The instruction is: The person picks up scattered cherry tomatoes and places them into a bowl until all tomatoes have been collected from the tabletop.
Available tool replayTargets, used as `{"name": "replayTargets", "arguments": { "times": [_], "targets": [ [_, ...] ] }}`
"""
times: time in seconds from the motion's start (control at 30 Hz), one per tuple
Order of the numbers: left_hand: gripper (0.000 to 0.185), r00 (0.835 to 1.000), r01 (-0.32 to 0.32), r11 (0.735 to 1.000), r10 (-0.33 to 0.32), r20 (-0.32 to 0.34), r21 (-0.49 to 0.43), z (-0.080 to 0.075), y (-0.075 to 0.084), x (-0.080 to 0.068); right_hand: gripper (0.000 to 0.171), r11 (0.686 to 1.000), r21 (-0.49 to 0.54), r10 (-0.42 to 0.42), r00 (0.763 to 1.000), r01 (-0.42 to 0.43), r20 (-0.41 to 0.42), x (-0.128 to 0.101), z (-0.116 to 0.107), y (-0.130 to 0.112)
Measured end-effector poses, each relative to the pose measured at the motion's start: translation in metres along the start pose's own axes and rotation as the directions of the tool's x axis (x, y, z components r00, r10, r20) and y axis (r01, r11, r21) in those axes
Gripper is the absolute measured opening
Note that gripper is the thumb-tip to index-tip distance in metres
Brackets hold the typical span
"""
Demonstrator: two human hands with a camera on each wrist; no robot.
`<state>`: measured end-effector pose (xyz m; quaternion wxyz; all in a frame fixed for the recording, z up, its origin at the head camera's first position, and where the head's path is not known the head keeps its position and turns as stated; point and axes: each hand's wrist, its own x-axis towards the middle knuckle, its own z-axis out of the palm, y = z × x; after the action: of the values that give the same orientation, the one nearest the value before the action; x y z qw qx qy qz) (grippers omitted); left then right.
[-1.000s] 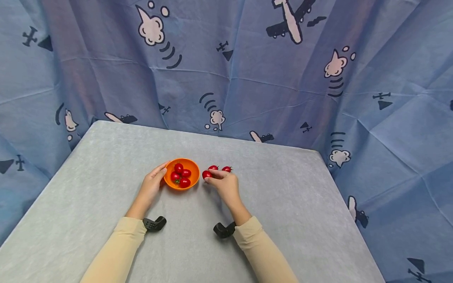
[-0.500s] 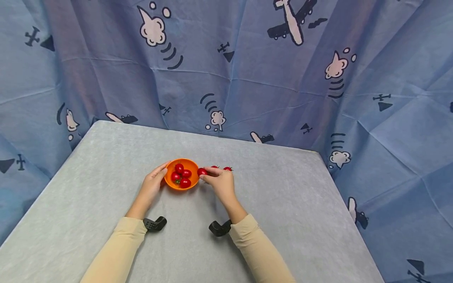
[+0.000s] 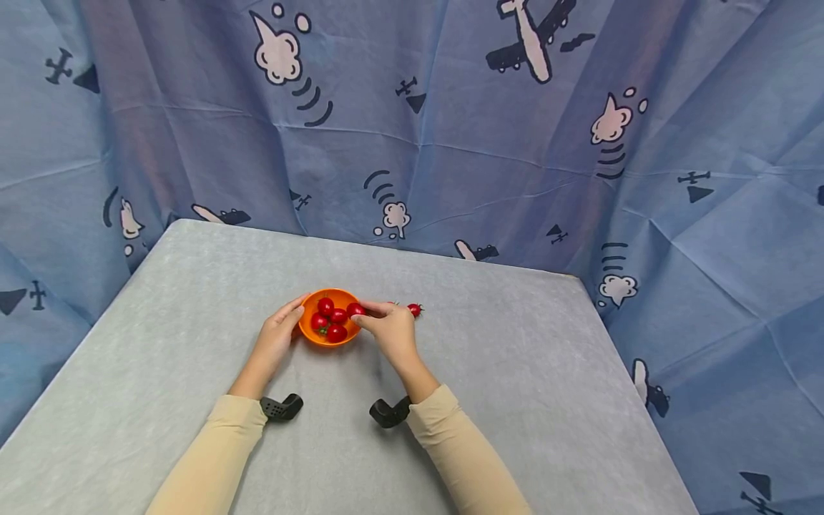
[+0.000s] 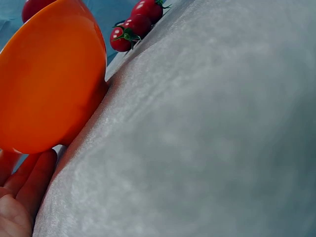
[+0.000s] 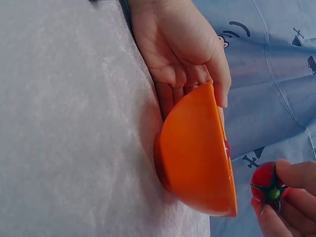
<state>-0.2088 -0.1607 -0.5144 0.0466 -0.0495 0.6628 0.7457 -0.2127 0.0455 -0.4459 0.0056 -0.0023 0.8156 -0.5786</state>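
Note:
An orange bowl [image 3: 347, 335] with several cherry tomatoes [image 3: 335, 332] in it stands mid-table. My left hand [image 3: 291, 323] cups the bowl's left side, thumb by the rim and fingers low against its wall. In the right wrist view this hand [image 5: 182, 49] curves round the bowl [image 5: 197, 153]. My right hand [image 3: 362, 315] pinches a red cherry tomato [image 3: 355, 310] by thumb and fingertips, just over the bowl's right rim. That held tomato [image 5: 266, 187] shows its green stem. A loose tomato [image 3: 415, 310] lies on the table to the right; the left wrist view shows loose tomatoes [image 4: 139, 23] beyond the bowl [image 4: 49, 84].
The grey table [image 3: 515, 372] spreads out on all sides of the bowl. A blue printed curtain [image 3: 450, 143] hangs close behind the table and along its right side. Black wrist mounts [image 3: 280, 408] sit on both forearms.
My right hand lifted a tomato from the table beside the bowl and carried it left, to the bowl's right rim. The left hand and the bowl stayed put.

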Motion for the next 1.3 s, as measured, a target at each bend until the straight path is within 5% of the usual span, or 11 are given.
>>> {"name": "replayTargets", "arguments": {
  "times": [1.3],
  "targets": [
    [0.048, 1.000, -0.020, 0.999, 0.021, -0.003, 0.037, -0.001, -0.002, 0.000, 0.026, 0.992, -0.122, 0.020, 0.999, -0.015, 0.046, 0.001, 0.039, -0.014]
  ]
}}
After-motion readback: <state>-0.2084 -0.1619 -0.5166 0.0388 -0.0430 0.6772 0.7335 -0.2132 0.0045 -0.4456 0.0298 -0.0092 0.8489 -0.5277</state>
